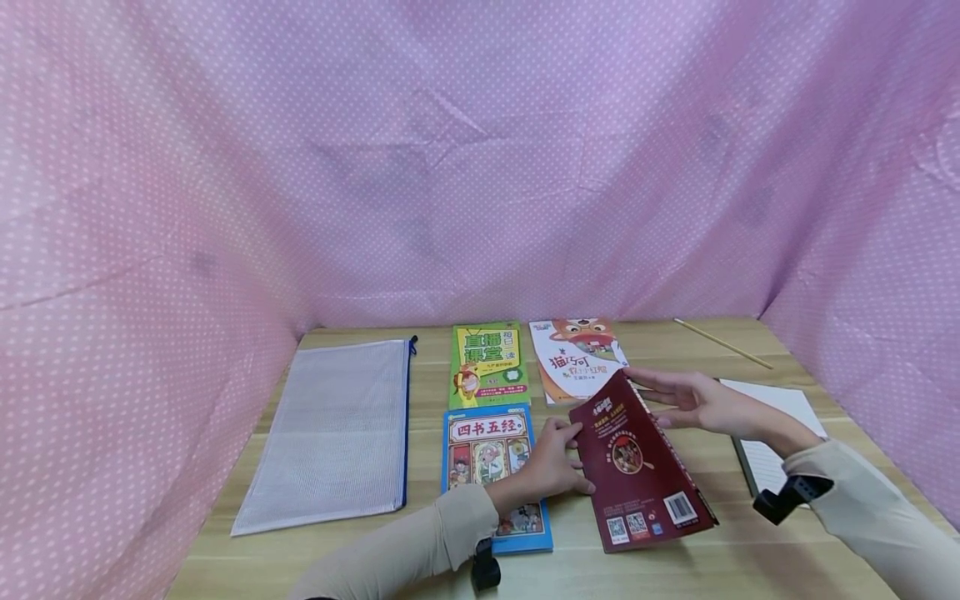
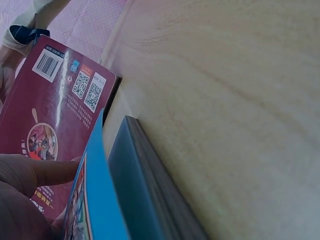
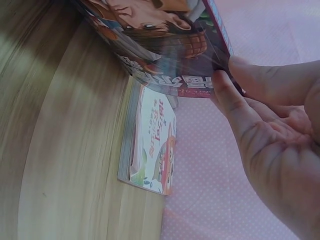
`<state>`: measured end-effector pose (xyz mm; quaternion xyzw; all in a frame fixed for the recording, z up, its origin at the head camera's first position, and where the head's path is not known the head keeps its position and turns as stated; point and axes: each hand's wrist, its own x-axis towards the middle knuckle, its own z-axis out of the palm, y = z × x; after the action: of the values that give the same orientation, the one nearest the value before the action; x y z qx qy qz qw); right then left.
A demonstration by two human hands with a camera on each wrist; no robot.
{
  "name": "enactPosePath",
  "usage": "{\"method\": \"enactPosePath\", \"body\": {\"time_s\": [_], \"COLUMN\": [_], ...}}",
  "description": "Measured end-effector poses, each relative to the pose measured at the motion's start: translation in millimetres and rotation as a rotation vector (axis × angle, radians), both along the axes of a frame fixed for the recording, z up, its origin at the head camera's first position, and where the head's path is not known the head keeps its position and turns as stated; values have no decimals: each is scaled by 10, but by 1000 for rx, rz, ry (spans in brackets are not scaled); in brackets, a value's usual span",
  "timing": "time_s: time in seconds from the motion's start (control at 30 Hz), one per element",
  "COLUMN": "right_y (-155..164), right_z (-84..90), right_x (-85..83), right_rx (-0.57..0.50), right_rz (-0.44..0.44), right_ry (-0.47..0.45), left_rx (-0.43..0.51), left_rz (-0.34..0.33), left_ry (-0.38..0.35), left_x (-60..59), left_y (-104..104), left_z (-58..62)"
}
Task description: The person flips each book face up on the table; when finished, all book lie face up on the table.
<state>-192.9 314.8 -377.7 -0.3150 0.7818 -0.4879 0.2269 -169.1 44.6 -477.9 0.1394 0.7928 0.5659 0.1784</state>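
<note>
**Dark red paperback tilted between two hands**

Glossy dark red paperback [image 1: 637, 462], back cover up with barcode and QR codes, lifted at an angle over the pale wooden table [image 1: 750, 558]. Left hand [image 1: 551, 467] resting on the blue picture book [image 1: 491, 467], straight fingers pressed against the red cover's left edge. Right hand [image 1: 693, 402] at the far corner, fingers extended and together, fingertips [image 3: 222, 85] touching the edge. Nearby: flat green workbook [image 1: 487, 364], white fox-cover book [image 1: 577, 358], mesh zip pouch [image 1: 337, 433].
</note>
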Motion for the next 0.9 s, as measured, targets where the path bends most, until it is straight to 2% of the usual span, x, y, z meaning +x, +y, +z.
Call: {"method": "enactPosePath", "body": {"time_s": [0.53,0.8,0.9], "right_y": [-100,-147,-160], "right_z": [-27,-50,-59], "right_x": [-18,-33,-39], "right_rx": [-27,-56,-67], "right_rz": [-16,-41,-47], "right_ry": [41,46,48], "left_rx": [-36,-70,-48], "left_rz": [-7,14,22], "left_ry": [25,69,75], "left_x": [0,-1,3], "left_y": [9,-13,-12], "left_z": [-18,10,20]}}
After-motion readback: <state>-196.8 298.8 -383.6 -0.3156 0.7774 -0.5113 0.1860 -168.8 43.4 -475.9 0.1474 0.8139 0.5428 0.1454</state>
